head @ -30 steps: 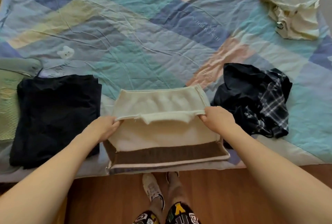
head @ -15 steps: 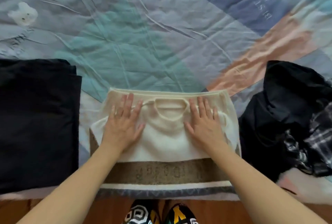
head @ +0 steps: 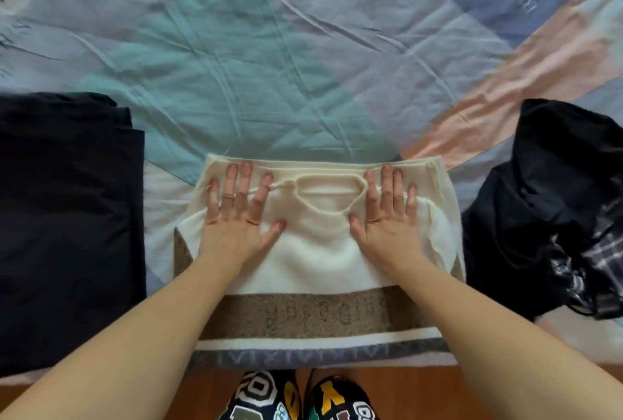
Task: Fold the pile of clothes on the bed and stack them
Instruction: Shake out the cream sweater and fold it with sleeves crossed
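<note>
A cream knit sweater (head: 317,258) with a brown band and a grey stripe along its near edge lies folded at the bed's front edge, neckline up. My left hand (head: 237,217) rests flat on its left side, fingers spread. My right hand (head: 387,217) lies flat on its right side, fingers spread, beside the neckline. Neither hand grips cloth. To the left sits a folded black garment (head: 67,224). On the right lies an unfolded heap of black and plaid clothes (head: 556,210).
A wrinkled patchwork bedspread (head: 269,65) in teal, blue and peach stretches behind the sweater. Wooden floor (head: 421,392) and patterned trouser legs (head: 296,399) show below the bed's edge.
The hands let go of the folded-over top edge and now press flat on the sweater, sliding toward its far edge. The camera has moved closer and tilted down.
</note>
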